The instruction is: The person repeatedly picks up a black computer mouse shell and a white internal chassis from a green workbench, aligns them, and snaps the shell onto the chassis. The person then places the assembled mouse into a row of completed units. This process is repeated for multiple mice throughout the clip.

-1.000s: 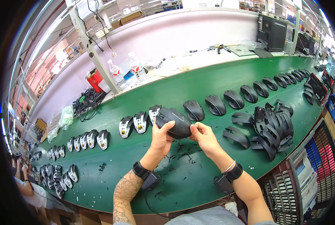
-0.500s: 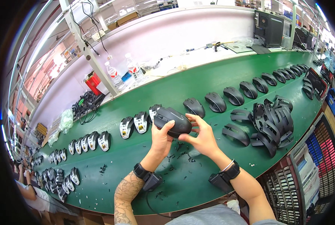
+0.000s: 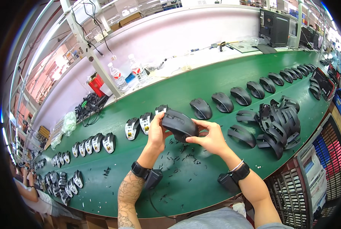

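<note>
Feed's really bright on my end. Tube lights (image 3: 325, 8) glare up in the far right corner, the white shelf (image 3: 205, 59) is nearly blown out, and the green table (image 3: 166, 91) has a soft sheen. Shadows look faint. The held mouse (image 3: 180, 121) reads fairly sharp to me, distant stuff's mushy, and fisheye bends everything toward a black rim.

The held mouse (image 3: 180, 124) is black, the tabletop (image 3: 102, 194) green, the right-edge bin (image 3: 340, 104) apparently blue.
</note>
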`<state>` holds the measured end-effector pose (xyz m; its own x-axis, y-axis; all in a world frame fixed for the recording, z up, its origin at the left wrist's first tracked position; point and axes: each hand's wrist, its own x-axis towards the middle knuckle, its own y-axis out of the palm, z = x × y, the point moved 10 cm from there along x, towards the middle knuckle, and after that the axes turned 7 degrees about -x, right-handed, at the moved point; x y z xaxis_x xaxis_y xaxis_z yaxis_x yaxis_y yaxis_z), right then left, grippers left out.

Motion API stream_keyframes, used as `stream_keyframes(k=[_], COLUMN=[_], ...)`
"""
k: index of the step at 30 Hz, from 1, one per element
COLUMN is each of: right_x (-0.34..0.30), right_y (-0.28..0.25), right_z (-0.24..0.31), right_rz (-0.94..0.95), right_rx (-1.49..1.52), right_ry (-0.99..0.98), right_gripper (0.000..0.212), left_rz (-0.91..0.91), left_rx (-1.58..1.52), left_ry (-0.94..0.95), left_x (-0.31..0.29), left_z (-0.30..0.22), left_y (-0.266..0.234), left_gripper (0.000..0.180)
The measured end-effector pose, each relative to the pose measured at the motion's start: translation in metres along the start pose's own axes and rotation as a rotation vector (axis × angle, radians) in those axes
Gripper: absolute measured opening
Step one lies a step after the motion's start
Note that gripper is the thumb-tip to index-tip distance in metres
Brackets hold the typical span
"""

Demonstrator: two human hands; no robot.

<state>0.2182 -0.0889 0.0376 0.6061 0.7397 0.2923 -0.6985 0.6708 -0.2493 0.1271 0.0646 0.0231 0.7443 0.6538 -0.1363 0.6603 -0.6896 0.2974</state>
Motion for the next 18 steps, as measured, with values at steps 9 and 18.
stream_keyframes(k=[9, 18], right_x=[0.001, -0.008], right_y=[0.003, -0.069], right_z=[-0.033, 0.008], right_rz=[0.055, -0.250], right_rx=[0.368, -0.814], right_ry=[0.263, 0.034], right_gripper=[0.041, 0.072], left_rz=[0.212, 0.115], left_rx=[0.109, 0.096], left_ry=[0.147, 0.036], left_x=[-0.024, 0.010], left_z=[0.007, 0.040], left_y=[0.050, 0.024], left_gripper=[0.044, 0.034])
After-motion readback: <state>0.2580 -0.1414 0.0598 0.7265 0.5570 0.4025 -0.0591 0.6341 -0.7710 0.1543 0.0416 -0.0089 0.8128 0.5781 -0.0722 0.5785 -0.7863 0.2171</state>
